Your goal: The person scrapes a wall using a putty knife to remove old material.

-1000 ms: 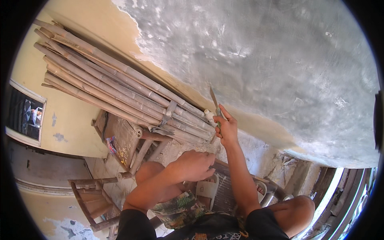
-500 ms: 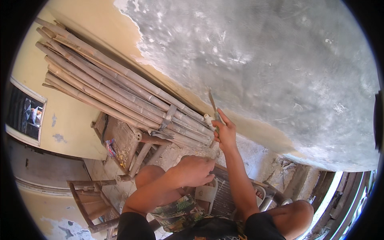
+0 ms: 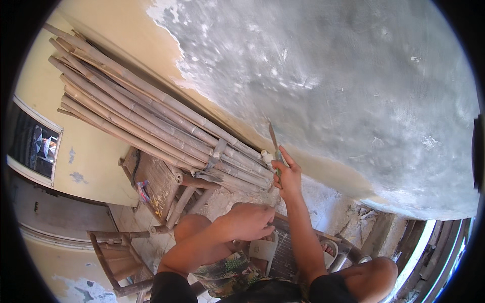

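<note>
My right hand (image 3: 289, 178) is wrapped round the green handle of a knife (image 3: 273, 137). The narrow blade points up and away, in front of the lower part of the grey wall. Closer to my body, my left hand (image 3: 251, 222) is closed, its fingers curled inward above my knee and foot. Whatever it may grip is hidden from this view. Just past my right hand, a small white pipe fitting (image 3: 266, 156) shows beside the ends of the bamboo poles.
A tied bundle of bamboo poles (image 3: 146, 118) leans along the wall (image 3: 343, 86) on the left. Below it stands a bamboo bench (image 3: 158, 187), with a wooden chair (image 3: 121, 260) nearer. My sandalled feet rest by a slatted wooden surface (image 3: 284, 252). Timber planks (image 3: 429, 257) lie at right.
The whole view has shifted a little right and down. My right hand still grips the knife, and the left stays curled in nearly the same place.
</note>
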`<state>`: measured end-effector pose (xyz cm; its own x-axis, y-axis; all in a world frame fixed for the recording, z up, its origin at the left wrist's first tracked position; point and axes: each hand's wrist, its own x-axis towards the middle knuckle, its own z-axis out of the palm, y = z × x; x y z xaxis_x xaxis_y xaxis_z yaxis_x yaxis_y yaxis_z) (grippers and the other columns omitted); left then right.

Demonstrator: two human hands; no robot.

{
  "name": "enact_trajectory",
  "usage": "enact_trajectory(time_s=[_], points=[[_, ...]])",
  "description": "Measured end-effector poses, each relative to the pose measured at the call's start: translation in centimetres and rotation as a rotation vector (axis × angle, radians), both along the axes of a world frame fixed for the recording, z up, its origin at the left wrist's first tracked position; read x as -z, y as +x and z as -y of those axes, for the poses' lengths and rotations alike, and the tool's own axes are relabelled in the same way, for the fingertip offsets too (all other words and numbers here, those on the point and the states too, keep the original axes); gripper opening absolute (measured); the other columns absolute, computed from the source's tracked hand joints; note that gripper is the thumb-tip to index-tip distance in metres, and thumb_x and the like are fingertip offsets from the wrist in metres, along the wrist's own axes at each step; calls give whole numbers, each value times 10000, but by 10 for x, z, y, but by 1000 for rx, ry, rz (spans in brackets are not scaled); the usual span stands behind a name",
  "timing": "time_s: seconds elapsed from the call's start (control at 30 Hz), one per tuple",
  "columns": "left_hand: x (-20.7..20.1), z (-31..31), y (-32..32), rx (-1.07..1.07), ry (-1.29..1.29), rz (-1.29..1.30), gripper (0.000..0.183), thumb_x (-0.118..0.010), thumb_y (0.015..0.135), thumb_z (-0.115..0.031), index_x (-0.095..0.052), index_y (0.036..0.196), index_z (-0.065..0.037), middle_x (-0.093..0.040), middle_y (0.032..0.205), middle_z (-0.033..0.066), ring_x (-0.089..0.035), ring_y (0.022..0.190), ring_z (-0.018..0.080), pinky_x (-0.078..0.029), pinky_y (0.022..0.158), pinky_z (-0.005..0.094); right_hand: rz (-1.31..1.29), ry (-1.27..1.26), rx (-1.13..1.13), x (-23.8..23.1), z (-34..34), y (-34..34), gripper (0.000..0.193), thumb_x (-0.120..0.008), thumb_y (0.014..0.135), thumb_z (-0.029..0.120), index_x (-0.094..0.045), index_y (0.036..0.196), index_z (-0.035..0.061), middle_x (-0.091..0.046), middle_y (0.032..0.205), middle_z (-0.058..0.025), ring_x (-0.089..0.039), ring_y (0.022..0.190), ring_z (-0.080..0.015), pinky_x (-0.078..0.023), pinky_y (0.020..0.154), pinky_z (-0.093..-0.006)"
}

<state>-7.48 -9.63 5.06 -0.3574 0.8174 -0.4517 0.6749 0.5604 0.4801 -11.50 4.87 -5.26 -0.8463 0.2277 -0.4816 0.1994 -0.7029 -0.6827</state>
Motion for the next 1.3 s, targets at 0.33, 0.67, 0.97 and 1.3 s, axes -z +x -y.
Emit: enact_trajectory(time_s=[0.33,0.67,0.97,1.3], points=[[4,-2,-2,12,-27,-81,311,-574,848,-308,-563,893,-1,-639,873,164,-646,821,355,-515,705,448,1,8,-5,9,0,-10,609,-569,806,-20,-475,1387,136,-514,714,-36,-396,429,-87,-257,354,-243],[2,3,-3,8,23,-117,254,-602,855,-286,-535,880,-43,-620,824,132,-621,781,344,-484,712,431,-8,-2,-1,-3,5,-6,593,-549,814,-18,-481,1383,138,-529,738,-44,-401,428,-92,-260,351,-236],[-1,6,-2,-12,-23,-87,289,-599,836,-286,-552,901,-8,-629,837,162,-633,786,356,-499,720,450,7,20,18,-4,8,-4,591,-570,811,-13,-494,1374,147,-514,723,-34,-400,433,-96,-251,348,-239],[7,6,-3,-9,-6,-128,268,-599,850,-297,-530,869,-39,-618,816,144,-616,754,350,-477,687,444,1,18,30,-7,10,-10,570,-554,815,-23,-510,1362,134,-533,739,-42,-393,429,-89,-251,349,-242]])
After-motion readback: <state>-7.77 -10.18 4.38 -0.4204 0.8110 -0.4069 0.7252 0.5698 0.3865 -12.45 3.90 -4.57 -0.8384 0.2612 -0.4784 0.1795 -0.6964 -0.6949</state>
